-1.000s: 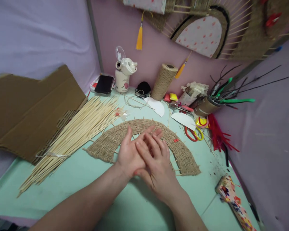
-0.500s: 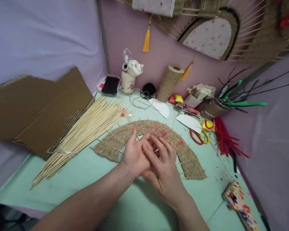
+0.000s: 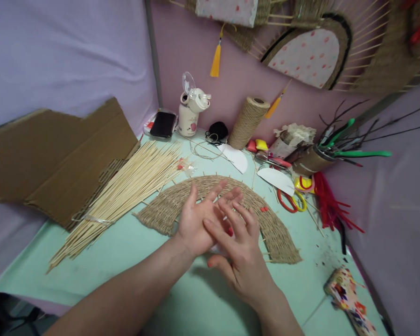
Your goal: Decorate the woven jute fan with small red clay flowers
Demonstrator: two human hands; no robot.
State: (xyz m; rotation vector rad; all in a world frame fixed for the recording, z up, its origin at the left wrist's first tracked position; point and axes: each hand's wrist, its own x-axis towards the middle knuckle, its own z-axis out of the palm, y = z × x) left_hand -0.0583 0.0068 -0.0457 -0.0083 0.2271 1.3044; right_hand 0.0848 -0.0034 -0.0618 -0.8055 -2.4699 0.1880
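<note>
Currently the left hand [image 3: 199, 225] is spread palm up, and the right hand [image 3: 243, 249] rests across it, fingers loosely bent and thumb apart; whether those fingers press on anything cannot be told. A small red piece [image 3: 230, 231] shows between the two, partly hidden by the right fingers. Just beyond both hands, a woven twine arch [image 3: 175, 198] lies flat on the bench [image 3: 126, 242], its long axis running left to right; the right hand is nearer its right limb, which bears red dots [image 3: 264, 209]. The arch is brown and ribbed, pale stick ends poking from its edges.
</note>
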